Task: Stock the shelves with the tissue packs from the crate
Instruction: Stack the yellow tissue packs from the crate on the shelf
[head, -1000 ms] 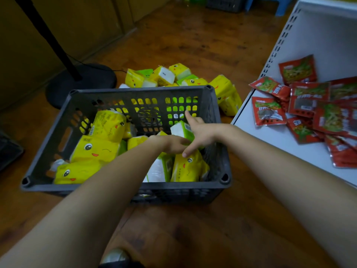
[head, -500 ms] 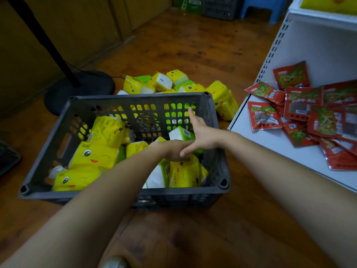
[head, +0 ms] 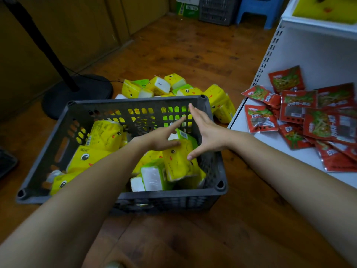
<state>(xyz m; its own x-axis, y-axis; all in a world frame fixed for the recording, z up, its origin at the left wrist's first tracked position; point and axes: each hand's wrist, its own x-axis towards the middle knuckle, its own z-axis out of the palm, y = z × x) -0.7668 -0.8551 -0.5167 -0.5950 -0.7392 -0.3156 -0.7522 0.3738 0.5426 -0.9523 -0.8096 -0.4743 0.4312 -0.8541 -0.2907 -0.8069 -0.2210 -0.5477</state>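
Note:
A dark grey plastic crate (head: 135,102) sits on the wooden floor and holds several yellow and green tissue packs with cartoon faces. My left hand (head: 161,139) is over the crate's right half, with the index finger stretched out and the other fingers resting on top of an upright yellow pack (head: 177,163). My right hand (head: 205,132) is open beside it with straight fingers, and its thumb touches the same pack's right side. A green pack (head: 183,134) lies just behind, between the hands. The white shelf (head: 270,138) is to the right.
Red snack packets (head: 301,113) are spread over the shelf board. More tissue packs (head: 173,87) lie piled on the floor behind the crate. A black stand with a round base (head: 77,93) is at the left. A blue stool (head: 258,10) and another crate (head: 218,10) stand far back.
Both hands have risen from deep in the crate and opened wider. The yellow pack between them now stands higher and more upright. The view has tilted up.

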